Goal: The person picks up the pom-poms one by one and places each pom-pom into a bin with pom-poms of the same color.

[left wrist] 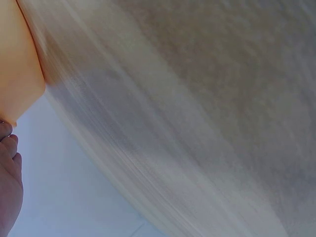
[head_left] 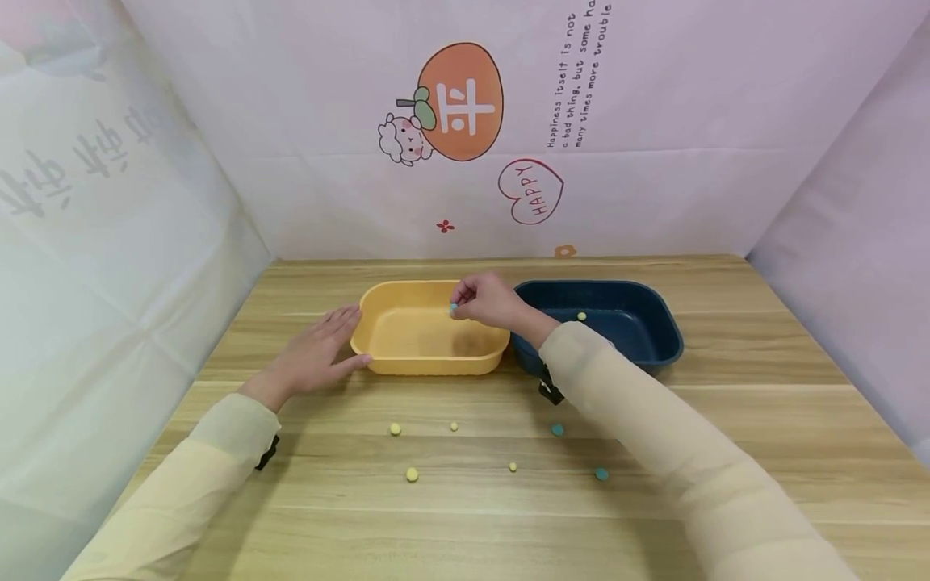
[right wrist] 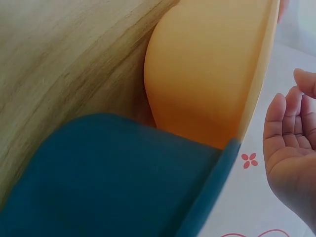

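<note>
My right hand (head_left: pixel 492 300) pinches a small round teal piece (head_left: pixel 454 308) between thumb and fingertips, above the right part of a yellow basin (head_left: pixel 410 329). The basin looks bare inside where it shows. With fingers and thumb spread and fairly straight, my left hand (head_left: pixel 314 355) touches the yellow basin's left end and front left corner; its fingertips (left wrist: pixel 7 136) meet the rim in the left wrist view. Right beside the yellow basin stands a dark blue basin (head_left: pixel 630 337), partly hidden by my right forearm. One small yellow piece (head_left: pixel 582 316) shows in it.
Several small yellow pieces, one large (head_left: pixel 412 474) and one smaller (head_left: pixel 513 467) among them, lie scattered on the wooden table in front of the basins. Two teal pieces, a nearer one (head_left: pixel 601 474) and a farther one (head_left: pixel 557 430), lie under my right forearm's side. A printed cloth (head_left: pixel 327 202) hangs behind.
</note>
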Available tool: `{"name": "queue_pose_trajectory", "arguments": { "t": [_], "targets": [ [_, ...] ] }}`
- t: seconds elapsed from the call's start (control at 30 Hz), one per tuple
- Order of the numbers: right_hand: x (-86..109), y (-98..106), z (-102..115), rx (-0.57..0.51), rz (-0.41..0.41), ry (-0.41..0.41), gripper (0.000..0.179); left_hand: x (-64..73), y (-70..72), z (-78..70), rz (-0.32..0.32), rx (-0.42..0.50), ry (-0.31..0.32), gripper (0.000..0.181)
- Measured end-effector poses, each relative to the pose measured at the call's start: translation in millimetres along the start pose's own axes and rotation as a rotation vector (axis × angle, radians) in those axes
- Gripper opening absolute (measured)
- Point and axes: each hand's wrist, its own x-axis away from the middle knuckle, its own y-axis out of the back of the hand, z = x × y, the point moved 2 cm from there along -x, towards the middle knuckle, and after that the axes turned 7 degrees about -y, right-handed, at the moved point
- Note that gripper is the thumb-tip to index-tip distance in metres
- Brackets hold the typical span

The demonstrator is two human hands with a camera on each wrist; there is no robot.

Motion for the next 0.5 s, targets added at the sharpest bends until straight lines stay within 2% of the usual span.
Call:
{"name": "queue_pose_trajectory", "arguments": {
  "t": [0.17,0.5],
  "targets": [
    [-3.0,-1.6,-0.3,0.002,-0.018,-0.049,0.012,0.0,1.5,-0.3,0.001,0.000,-0.004,0.087],
    [-4.1,-0.8,-2.5,-0.008,-0.031,-0.074,0.014,0.5,2.3,-1.9,0.006,0.003,0.002,0.087]
  ]
}}
